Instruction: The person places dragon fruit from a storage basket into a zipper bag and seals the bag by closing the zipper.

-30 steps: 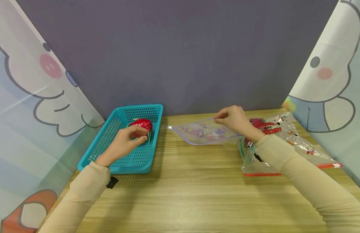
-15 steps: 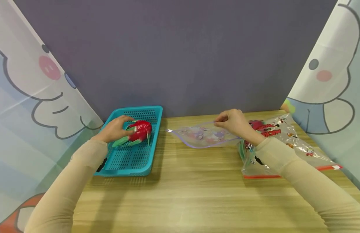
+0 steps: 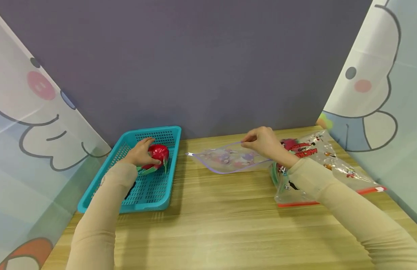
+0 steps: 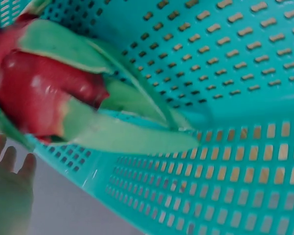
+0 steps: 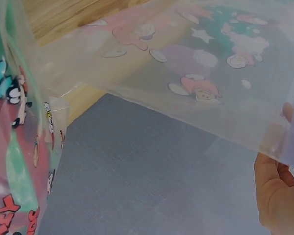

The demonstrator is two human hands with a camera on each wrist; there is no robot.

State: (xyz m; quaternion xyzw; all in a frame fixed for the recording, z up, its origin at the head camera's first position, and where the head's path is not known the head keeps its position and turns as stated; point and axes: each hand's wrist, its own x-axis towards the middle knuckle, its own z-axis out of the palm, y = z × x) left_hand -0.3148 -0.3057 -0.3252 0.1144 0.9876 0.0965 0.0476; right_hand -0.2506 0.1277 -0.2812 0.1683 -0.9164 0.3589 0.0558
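In the blue plastic basket [image 3: 175, 165] lies a red dragon fruit [image 3: 159, 152] with long green scales. My left hand [image 3: 140, 152] reaches over its left side, thumb and fingers spread around it. In the left wrist view, three fingertips [image 4: 27, 166] sit right at the edge of the dragon fruit [image 4: 39, 90], fairly straight. My right hand [image 3: 265, 142] pinches the purple-edged rim of a clear zip bag [image 3: 225, 159] with printed figures, keeping its mouth parted. The right wrist view shows the zip bag [image 5: 186, 73] stretched across, with the right hand [image 5: 281, 191] at its edge.
A larger clear zip bag [image 3: 330, 168] with red edging and cartoon prints lies under my right forearm, red and green things inside. A dark grey panel [image 3: 208, 67] stands behind the wooden table [image 3: 222, 225]. Printed cloths [image 3: 380, 93] hang at both sides.
My left hand moved to the left and over the dragon fruit, then closer around it. My right hand keeps hold of the zip bag's rim. The whole head view shifted slightly.
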